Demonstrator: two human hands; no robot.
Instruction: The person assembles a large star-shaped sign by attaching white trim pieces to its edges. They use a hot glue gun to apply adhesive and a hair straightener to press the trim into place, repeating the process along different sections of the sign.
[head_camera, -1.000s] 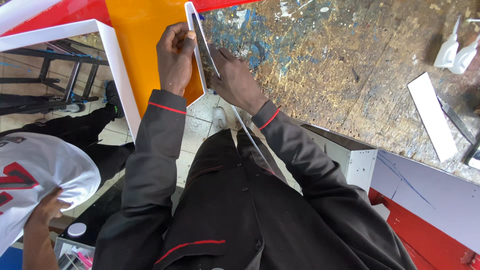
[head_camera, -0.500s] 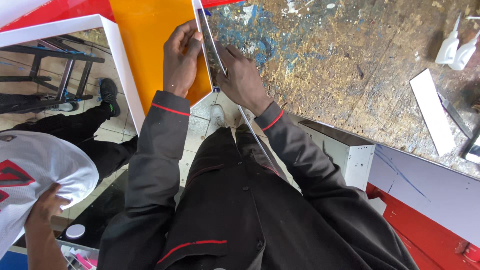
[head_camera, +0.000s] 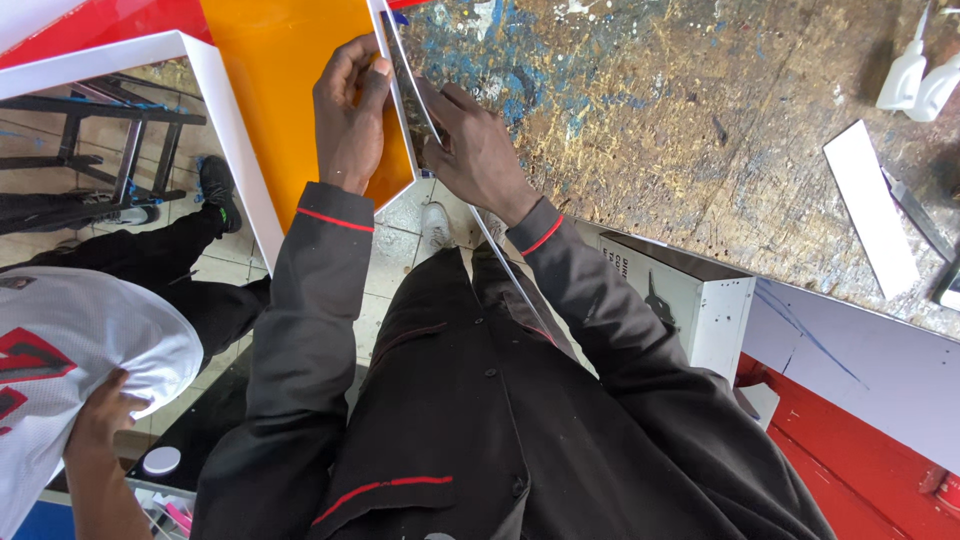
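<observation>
Paint-spattered and scarred, the wooden workbench (head_camera: 700, 130) fills the upper right of the view, and at its left edge both hands meet on a thin upright strip (head_camera: 400, 75) — a pale, narrow band standing on edge along the border of an orange panel (head_camera: 290, 100). The left hand (head_camera: 350, 120) has its fingers curled shut over the strip's top edge, thumb on the near face, pinching it against the orange sheet. The right hand (head_camera: 475, 150) lies with fingers closed around the strip's other face, pressing it from the bench side; the strip runs on down between the forearms toward the dark jacket. Since half a second ago the left hand has slid a little down the strip and both hands sit lower in the view, so the pressing looks to be moving along the edge rather than staying in one spot. Outward from there: a white-framed red panel (head_camera: 120, 45) at upper left, a loose white strip (head_camera: 868, 205) and white squeeze bottles (head_camera: 915, 75) on the bench, a white box (head_camera: 690, 295) under its edge — and another person's hand (head_camera: 100, 415) at lower left, holding white cloth.
</observation>
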